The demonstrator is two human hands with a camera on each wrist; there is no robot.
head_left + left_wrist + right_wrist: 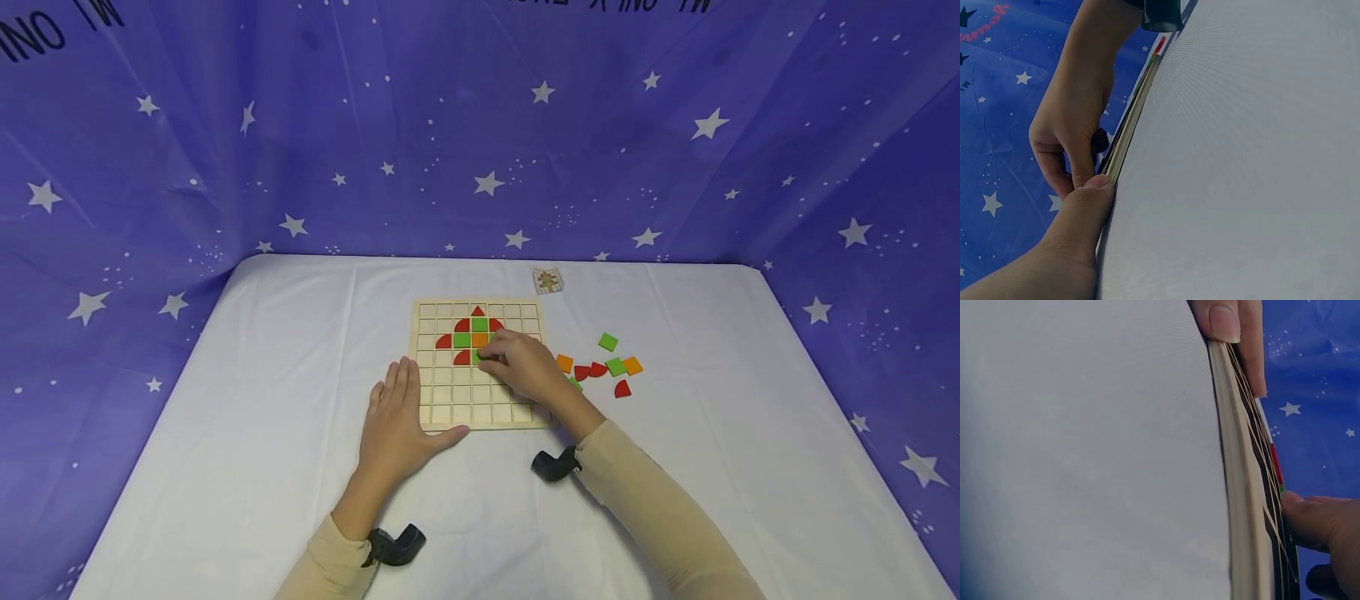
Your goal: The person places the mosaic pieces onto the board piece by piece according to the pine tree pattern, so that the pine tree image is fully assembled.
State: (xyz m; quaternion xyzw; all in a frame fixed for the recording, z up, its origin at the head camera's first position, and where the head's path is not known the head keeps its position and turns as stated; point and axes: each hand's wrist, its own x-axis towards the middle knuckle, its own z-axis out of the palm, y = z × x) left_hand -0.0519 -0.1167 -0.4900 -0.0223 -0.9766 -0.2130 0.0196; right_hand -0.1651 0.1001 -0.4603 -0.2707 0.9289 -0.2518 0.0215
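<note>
A light wooden grid board [442,395] lies on the white table. On it, red quarter-round tiles [444,342], a red triangle tile [477,311], green square tiles [461,340] and an orange square tile [480,340] form a pattern. My right hand [525,367] pinches a green square tile [476,357] at the pattern's lower row, partly hidden by the fingertips. My left hand [393,425] lies flat with straight fingers along the board's left edge, its thumb at the near edge. In the right wrist view, the right thumb [1310,515] is right at the green tile.
Right of the board, loose tiles lie scattered: green squares [608,342], orange squares [633,366] and red quarter-rounds [622,389]. A small pattern card [548,281] lies behind the board. Purple star-printed cloth [480,125] hangs behind the table.
</note>
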